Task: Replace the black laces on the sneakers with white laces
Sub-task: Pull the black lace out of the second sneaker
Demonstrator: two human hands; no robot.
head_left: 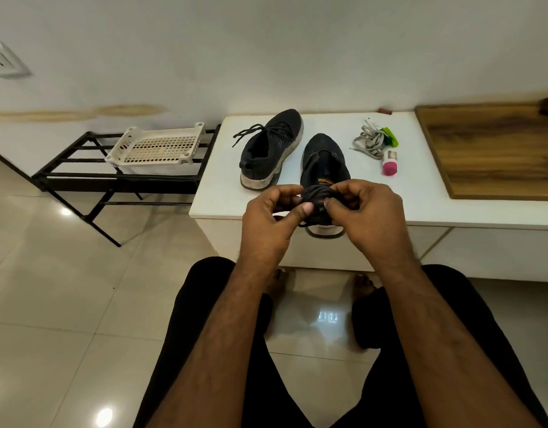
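Sneakers number two, both dark with pale soles, standing on the white desk (421, 193). One laced sneaker (271, 149) sits farther back on the left, its black lace still threaded and its loose ends trailing toward the left. One unlaced sneaker (323, 162) stands nearer, its heel end hidden behind the hands.

Two hands meet in front of that nearer shoe. Between them is one coiled black lace (316, 196), wound into a small bundle. The left hand (272, 217) has its fingers (285, 193) curled round the left side of the bundle, the thumb pressed against it. The right hand (365, 211) grips the right side, fingers bent over the top and thumb tip on the front.

One bundle of white laces (370, 140) lies on the desk to the right of the shoes, well apart from the hands, with one green tag or wrapper (391, 138) touching it. One small pink-capped bottle (390, 163) lies just beside that bundle, nearer the desk edge. One small red object (385, 111) rests at the back edge by the wall.

One wooden board (495, 149) covers the right part of the desk. One black metal rack (112, 177) stands to the left on the floor, carrying one white perforated tray (156, 146).
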